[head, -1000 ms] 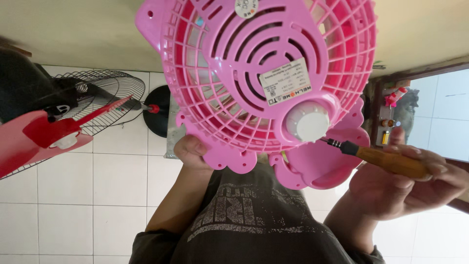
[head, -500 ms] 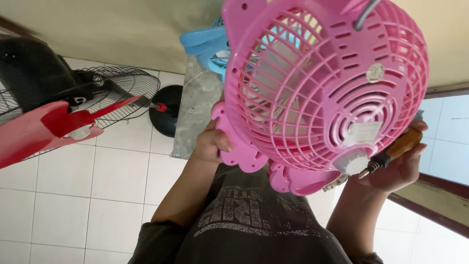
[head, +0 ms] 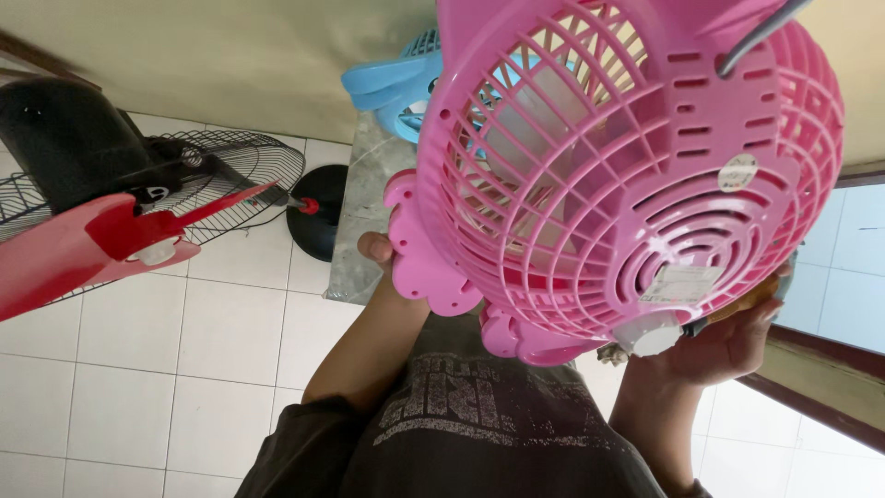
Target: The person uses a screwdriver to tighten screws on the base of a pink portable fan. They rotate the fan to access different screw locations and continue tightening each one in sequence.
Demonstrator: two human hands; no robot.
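Left fingers [head: 376, 247] closed on the scalloped rim of the pink fan housing [head: 627, 184]; right fingers [head: 737, 337] curled under its hub, holding also a yellow-handled screwdriver [head: 751, 297]. Held up close before the camera, above the tiled floor [head: 184, 369]. Probably light, stiff but thin plastic, easy to crack; best taken at rim and hub. Compared with one second ago, turned more sideways, blue fan [head: 396, 88] now visible behind.

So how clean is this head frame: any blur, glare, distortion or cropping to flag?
Head view: sharp, with no motion blur; the scene appears upside down. The pink fan sits so near the lens that it bulges and is cropped at the top edge. Soft, even daylight, mild sheen on the plastic and no harsh shadows. The left hand shows only its fingertips; the right hand is partly hidden.
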